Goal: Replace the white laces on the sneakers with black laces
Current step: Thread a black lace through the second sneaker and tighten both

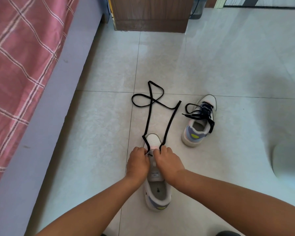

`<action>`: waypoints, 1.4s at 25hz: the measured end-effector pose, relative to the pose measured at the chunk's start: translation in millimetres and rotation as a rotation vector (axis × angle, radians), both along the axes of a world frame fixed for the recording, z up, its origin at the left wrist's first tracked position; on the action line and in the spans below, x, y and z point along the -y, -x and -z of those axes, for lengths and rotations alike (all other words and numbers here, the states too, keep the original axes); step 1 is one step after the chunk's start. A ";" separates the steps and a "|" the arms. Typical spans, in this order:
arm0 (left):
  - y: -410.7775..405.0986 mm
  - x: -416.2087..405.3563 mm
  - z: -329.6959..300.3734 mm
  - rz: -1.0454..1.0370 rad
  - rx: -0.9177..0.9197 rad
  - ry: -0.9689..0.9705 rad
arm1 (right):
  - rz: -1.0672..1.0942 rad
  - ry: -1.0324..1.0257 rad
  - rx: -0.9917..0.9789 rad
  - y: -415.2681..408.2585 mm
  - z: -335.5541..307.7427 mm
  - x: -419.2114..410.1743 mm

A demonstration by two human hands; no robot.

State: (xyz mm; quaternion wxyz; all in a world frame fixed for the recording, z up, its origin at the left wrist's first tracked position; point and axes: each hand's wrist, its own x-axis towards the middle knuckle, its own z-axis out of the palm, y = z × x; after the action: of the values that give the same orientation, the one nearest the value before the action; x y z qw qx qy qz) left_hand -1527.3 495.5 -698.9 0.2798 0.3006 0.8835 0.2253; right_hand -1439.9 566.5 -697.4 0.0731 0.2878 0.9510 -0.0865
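Black lace trailing in two long strands from the toe eyelets of the near sneaker, looping away across the floor toward the far side. Lying toe-away, heel nearest, between the forearms. Pinching one strand in the left hand, grip narrow and curled at the left eyelet row; pinching the other strand in the right hand, grip equally tight at the right row. Probably threading the lowest crossing: pulling both strands to equal length first, keeping the flat lace untwisted, feeding each tip cleanly through its eyelet before tightening. Sitting to the right and farther off, the second sneaker, already wearing black laces, loosely tied. Holding nothing visible inside either shoe opening except insoles. Running along the left, a bed with a pink checked cover; standing far, a wooden cabinet.
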 end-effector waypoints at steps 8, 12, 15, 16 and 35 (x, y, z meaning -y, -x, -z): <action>15.1 0.3 6.7 -0.068 0.170 -0.076 | -0.389 -0.322 -0.026 7.5 12.2 -14.9; 13.0 3.8 10.9 -0.209 0.308 -0.109 | -0.487 -0.423 -0.391 -6.2 22.7 -31.0; 6.1 5.2 12.0 -0.288 0.367 -0.111 | -0.563 -0.362 -0.582 -4.9 23.5 -33.4; 5.0 5.1 11.6 -0.306 0.373 -0.105 | -0.586 -0.329 -0.601 -2.8 22.8 -30.7; 10.4 1.5 2.8 -0.376 0.492 -0.161 | -0.670 -0.506 -0.095 4.3 14.9 -38.3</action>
State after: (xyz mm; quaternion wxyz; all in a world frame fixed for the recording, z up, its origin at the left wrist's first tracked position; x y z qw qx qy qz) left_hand -1537.8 494.1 -701.6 0.4137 0.0897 0.8088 0.4082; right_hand -1444.2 604.8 -712.3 -0.0197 -0.0329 0.9856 0.1650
